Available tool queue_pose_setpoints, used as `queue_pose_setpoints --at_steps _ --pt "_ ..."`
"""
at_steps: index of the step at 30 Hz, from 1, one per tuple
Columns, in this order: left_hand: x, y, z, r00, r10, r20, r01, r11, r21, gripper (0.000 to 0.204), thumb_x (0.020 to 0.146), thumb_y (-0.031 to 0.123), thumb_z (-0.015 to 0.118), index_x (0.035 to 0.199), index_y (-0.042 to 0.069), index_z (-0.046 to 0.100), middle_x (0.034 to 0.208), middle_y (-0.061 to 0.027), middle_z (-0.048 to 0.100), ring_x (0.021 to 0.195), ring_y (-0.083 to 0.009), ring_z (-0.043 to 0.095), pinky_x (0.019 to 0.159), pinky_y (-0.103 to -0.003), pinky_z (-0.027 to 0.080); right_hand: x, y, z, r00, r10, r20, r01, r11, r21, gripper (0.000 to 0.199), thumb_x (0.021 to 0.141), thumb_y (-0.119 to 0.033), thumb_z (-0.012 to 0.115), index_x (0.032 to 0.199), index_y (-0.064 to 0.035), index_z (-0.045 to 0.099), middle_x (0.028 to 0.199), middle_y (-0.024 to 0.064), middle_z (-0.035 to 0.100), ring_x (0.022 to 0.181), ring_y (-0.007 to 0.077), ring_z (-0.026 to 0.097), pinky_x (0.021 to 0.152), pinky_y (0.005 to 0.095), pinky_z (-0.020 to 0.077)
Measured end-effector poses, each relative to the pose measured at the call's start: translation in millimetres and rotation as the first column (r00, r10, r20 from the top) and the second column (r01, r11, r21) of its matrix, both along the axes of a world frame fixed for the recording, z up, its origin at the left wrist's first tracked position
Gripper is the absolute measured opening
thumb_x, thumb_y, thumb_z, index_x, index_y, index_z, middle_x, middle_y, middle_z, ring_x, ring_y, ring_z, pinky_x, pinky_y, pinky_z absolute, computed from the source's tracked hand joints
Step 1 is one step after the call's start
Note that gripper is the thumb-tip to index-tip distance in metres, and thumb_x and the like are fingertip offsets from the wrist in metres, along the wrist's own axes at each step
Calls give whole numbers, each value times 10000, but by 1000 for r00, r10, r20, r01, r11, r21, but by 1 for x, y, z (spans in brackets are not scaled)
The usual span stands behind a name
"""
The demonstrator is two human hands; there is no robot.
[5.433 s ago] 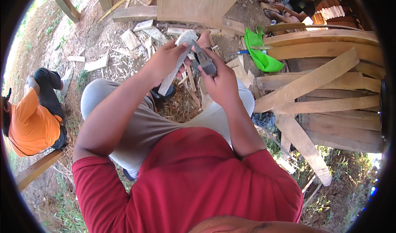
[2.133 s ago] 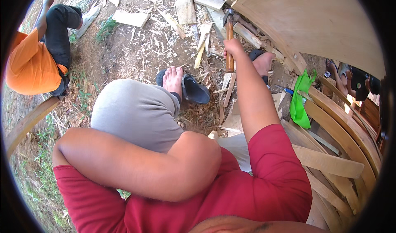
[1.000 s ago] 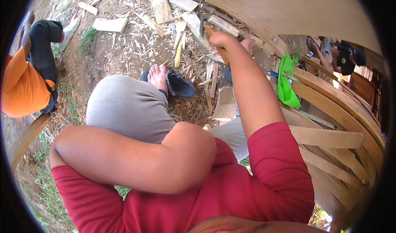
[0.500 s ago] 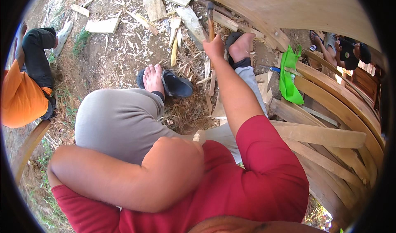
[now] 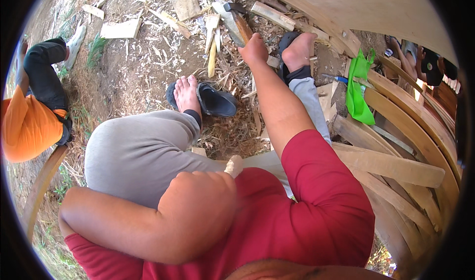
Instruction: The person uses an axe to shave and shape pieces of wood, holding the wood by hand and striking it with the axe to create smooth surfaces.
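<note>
My right hand (image 5: 255, 50) reaches far out at the end of a stretched arm, closed around the wooden handle of a hammer-like tool (image 5: 242, 28). Its dark metal head (image 5: 235, 7) points away from me, over the chip-strewn ground. Close to my chest, my bent left hand (image 5: 200, 193) is closed on a pale piece of wood (image 5: 234, 165). Only a rough, rounded end of that piece rises past my fingers; the rest is hidden by the hand.
Loose boards (image 5: 185, 1) and shavings lie on the earth ahead. Around my feet are dark clogs (image 5: 216, 101). Curved timbers (image 5: 391, 163) are stacked at right, with a green bag (image 5: 359, 89) by them. A person in orange (image 5: 32, 126) sits at left; another person (image 5: 431, 64) is at far right.
The tool in my right hand has tilted, its head swinging left. My left hand and the wood piece have shifted slightly left. The surroundings have moved a little in the view.
</note>
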State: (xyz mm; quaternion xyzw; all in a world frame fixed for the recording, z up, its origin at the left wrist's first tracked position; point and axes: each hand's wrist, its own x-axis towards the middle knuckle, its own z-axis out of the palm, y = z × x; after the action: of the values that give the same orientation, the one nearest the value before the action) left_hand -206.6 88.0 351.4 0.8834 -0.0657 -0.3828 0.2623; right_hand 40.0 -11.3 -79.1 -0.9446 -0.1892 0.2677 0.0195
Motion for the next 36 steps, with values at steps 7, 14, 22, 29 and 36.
queue_pose_setpoints --at_steps 7,14,22,29,36 --pt "-3 -8 6 1000 -8 11 8 998 -60 129 896 183 612 852 66 641 747 -60 678 648 -185 701 534 -339 542 -17 -15 35 1000 -22 4 22 999 28 773 743 -353 899 1295 -5 484 1363 222 563 1147 402 677 953 483 584" --pt "-13 -25 5 995 34 92 -31 999 -35 139 902 184 610 866 52 630 727 -66 678 639 -203 709 508 -351 547 -68 -89 35 997 -69 -18 69 997 39 732 765 -336 890 1311 -24 515 1398 204 546 1208 392 638 987 481 552" --pt "4 -36 -6 962 -272 19 272 962 -6 257 920 167 655 1084 -16 730 988 -115 771 935 -249 774 700 -363 615 -69 -159 47 992 -129 -5 125 946 301 429 879 -332 790 1137 -16 655 1032 264 720 1018 461 689 866 523 548" --pt "40 -65 -45 982 24 -185 -23 1000 8 329 869 272 755 1166 139 804 1165 -57 775 1069 -260 746 845 -424 595 -123 -228 60 926 -286 -244 376 657 654 251 980 -187 685 1137 -11 603 835 76 658 641 156 643 531 337 494" --pt "32 -73 -53 996 -50 76 37 984 174 349 836 311 787 1167 203 805 1140 -11 774 1041 -219 740 815 -437 585 -163 -245 123 446 -224 -866 767 595 241 157 998 -196 641 1037 -53 589 808 50 626 620 162 616 557 338 544"
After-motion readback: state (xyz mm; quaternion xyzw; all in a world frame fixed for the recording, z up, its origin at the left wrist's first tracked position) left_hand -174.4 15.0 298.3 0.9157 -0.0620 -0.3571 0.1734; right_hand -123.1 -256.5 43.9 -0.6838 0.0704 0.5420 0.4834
